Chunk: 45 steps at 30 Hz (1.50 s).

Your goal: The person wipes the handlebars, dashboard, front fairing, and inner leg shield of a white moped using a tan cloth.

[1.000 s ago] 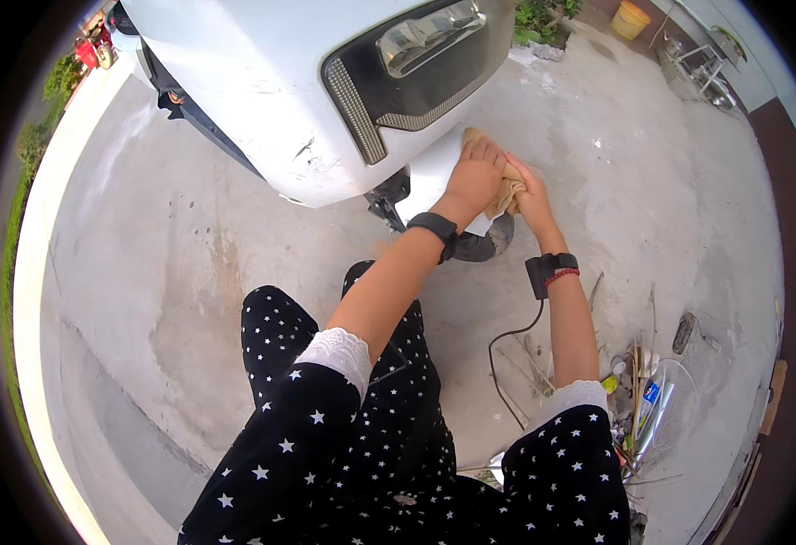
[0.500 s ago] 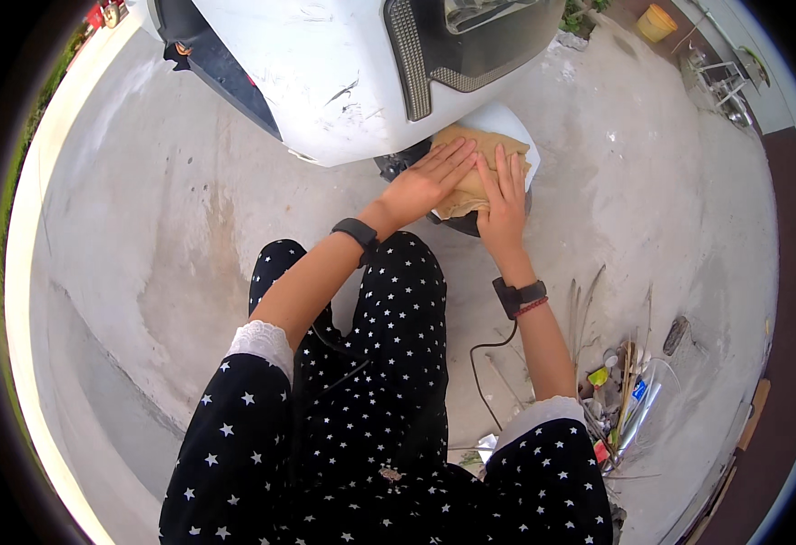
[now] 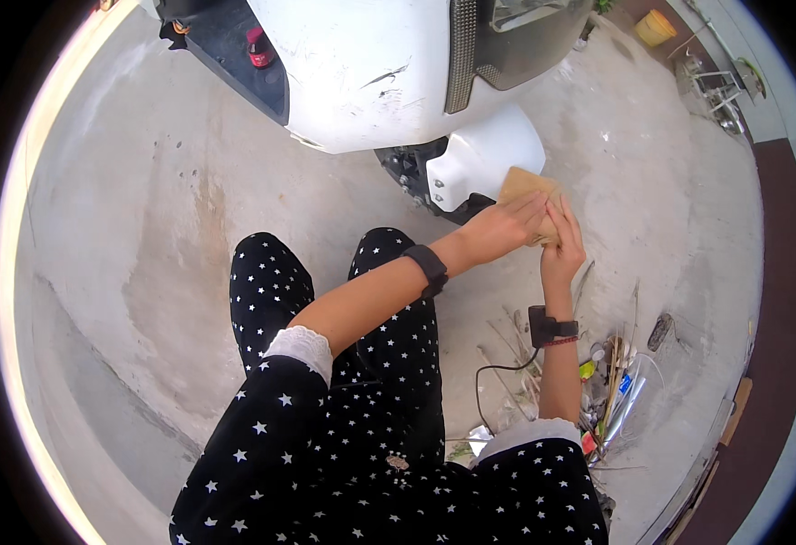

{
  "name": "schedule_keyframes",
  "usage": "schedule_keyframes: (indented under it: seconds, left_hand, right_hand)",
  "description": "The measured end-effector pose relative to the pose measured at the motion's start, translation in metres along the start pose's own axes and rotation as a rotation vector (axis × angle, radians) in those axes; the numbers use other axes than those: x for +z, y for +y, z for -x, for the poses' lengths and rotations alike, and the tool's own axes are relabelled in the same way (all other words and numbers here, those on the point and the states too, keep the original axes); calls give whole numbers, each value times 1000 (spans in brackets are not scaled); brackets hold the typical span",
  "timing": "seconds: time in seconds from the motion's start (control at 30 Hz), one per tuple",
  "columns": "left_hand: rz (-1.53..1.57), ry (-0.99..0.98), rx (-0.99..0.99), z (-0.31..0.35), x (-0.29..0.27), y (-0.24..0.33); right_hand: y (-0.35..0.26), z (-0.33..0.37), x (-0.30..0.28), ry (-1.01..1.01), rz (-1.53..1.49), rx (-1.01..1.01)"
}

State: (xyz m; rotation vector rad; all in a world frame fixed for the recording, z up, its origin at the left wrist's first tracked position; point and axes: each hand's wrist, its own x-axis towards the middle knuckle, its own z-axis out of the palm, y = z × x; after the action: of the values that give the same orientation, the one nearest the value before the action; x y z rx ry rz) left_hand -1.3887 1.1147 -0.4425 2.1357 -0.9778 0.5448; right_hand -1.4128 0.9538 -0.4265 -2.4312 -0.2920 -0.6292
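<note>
Cloth, one: tan, soft, folded into a rough pad; it is lying between both hands, its upper part showing beyond the fingers. Left hand, one: bare, bending its fingers over the cloth and gripping it. Right hand, one: bare, grasping the cloth's right side.
Fender, one: smooth, white, curving; sitting just beyond and left of the hands, with two bolts showing on its flank. Body panel, one: white, hard, dark-scratched; standing farther off, up and left of the hands. Wristbands, two: black, one circling each wrist. Bottle, one: red, standing far left beyond the hands. Bucket, one: yellow, sitting far beyond and right.
Edges: the fender's lower right rim is meeting the cloth's outline; contact cannot be told. Concrete floor: grey, stained, stretching widely rightward from the hands; sticks and wrappers are lying nearer, beside the right forearm.
</note>
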Motion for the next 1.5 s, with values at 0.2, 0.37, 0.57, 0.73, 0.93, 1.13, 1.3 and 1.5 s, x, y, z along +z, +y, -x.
schedule_keyframes:
  seconds: [0.2, 0.37, 0.57, 0.73, 0.93, 1.13, 1.3, 1.5]
  left_hand:
    - [-45, 100, -55, -26, -61, -27]
    - [-117, -14, -136, 6, -68, -81]
    - [-231, 1, 94, 59, -56, -96]
    - [-176, -18, 60, 61, -54, -87]
    - [-84, -68, 75, 68, -44, -77]
    - [-121, -456, 133, 68, -31, -56]
    - [-59, -275, 59, 21, -63, -17]
    - [-15, 38, -36, -16, -103, -30]
  right_hand:
    - [-41, -69, 4, 2, 30, -232]
    - [-49, -73, 61, -117, -13, -192]
    - [-45, 1, 109, -13, 171, -282]
    - [-49, 33, 129, 21, 152, -123]
    - [-62, 60, 134, -6, -133, 197]
    - [-42, 83, 94, -221, -432, 635]
    - [-70, 41, 39, 1, -562, 584]
    - [-82, -30, 28, -24, -362, 319]
